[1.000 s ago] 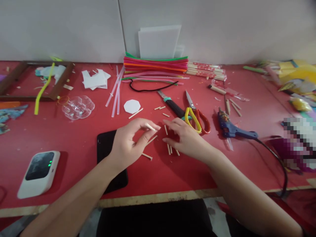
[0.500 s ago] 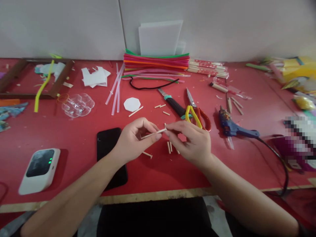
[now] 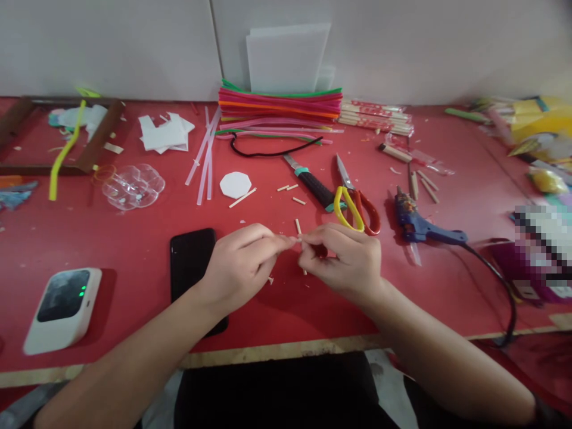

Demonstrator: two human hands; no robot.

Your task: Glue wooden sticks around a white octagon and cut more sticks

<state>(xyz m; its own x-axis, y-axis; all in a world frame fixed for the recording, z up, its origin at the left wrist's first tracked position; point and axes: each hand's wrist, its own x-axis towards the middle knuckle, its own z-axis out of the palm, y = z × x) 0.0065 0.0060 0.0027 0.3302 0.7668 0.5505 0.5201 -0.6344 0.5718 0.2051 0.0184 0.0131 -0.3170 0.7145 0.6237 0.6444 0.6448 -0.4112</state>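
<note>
My left hand is closed, its fingertips pinched together and meeting those of my right hand. Between the fingertips a short wooden stick stands up; my right hand's fingers grip near its lower end. The longer stick in my left hand is mostly hidden behind the fingers. Below the hands lie cut stick pieces, partly covered. Just beyond are more short pieces, a white octagonal piece with a thin stick beside it, a box cutter and scissors.
A black phone lies partly under my left forearm, with a white device farther left. A blue glue gun and its cord are at right. Coloured pipe cleaners, wrapped chopsticks and a brown frame line the back.
My left hand has turned over, back upward, and its fingertips have come to the joint by my right fingers. The long stick is now hidden. The view has shifted slightly.
</note>
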